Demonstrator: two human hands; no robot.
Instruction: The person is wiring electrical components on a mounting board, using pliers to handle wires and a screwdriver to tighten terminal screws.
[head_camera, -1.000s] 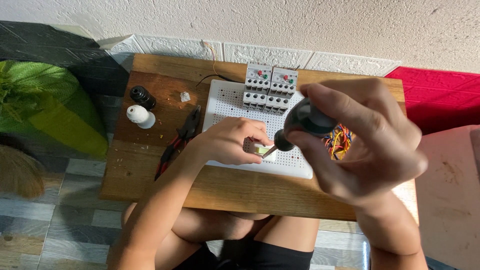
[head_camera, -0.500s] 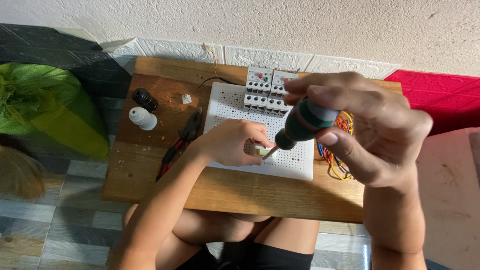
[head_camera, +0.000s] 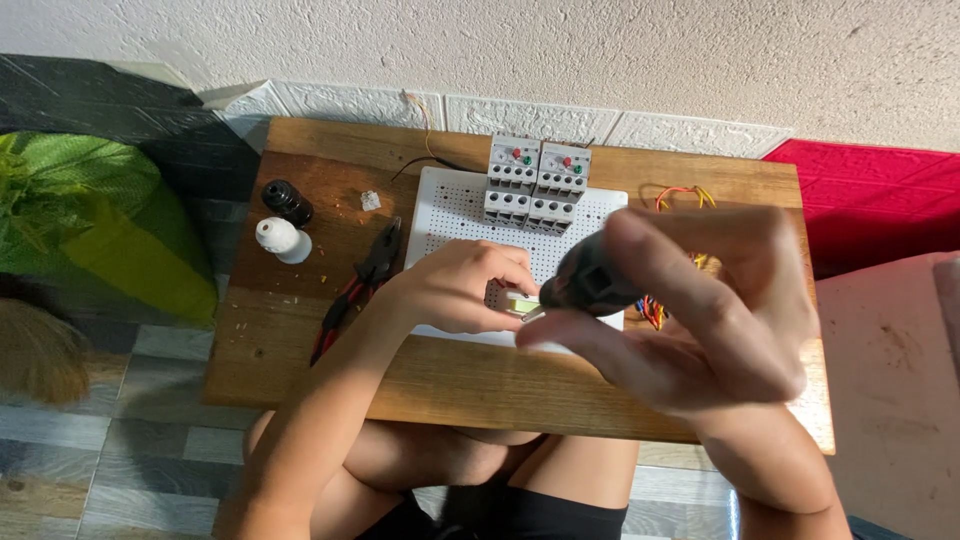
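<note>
Both forearms are left bare; no sleeves, watch or rings are seen on the left hand (head_camera: 462, 290) or the right hand (head_camera: 700, 320). Nails are kept short, unpainted. Black shorts (head_camera: 520, 515) are worn, seen below & between the arms, approx. at the frame's bottom edge. Bare thighs are shown under the hands, knees bent. Right hand is blurred, so finer detail can't be told.
</note>
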